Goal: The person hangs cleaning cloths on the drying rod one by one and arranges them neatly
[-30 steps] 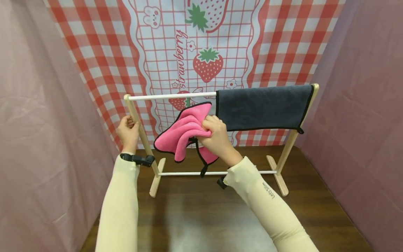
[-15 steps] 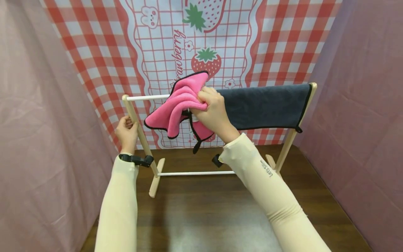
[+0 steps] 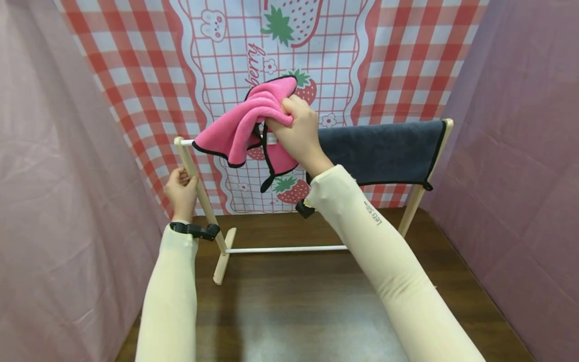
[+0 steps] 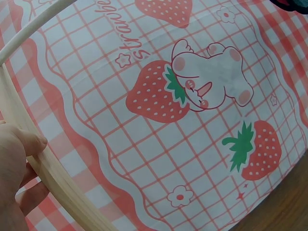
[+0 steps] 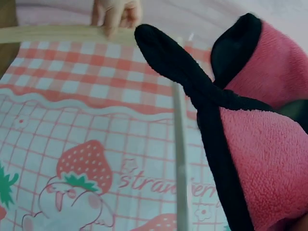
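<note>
My right hand (image 3: 302, 131) grips a pink towel (image 3: 232, 128) with black edging, bunched in its fingers. The towel hangs in folds in front of the rack's white top rod (image 3: 186, 143) and hides much of it. In the right wrist view, the black hanging loop (image 5: 161, 53) of the towel sticks out. My left hand (image 3: 181, 195) holds the rack's left wooden post (image 3: 206, 203). Thumb and fingers close around that post (image 4: 55, 175) in the left wrist view. Over the right part of the top rod hangs a dark grey towel (image 3: 384, 153), also black-edged.
A white lower rod (image 3: 285, 249) joins the rack's two sides near the wooden floor (image 3: 289, 301). Behind stands a strawberry-print checked cloth (image 3: 402, 65). Pink curtains flank both sides, the left one (image 3: 59, 176) near my left arm.
My right hand has risen and shifted slightly left, lifting the pink towel from below the top rod to its height and above. The left hand stays on the post.
</note>
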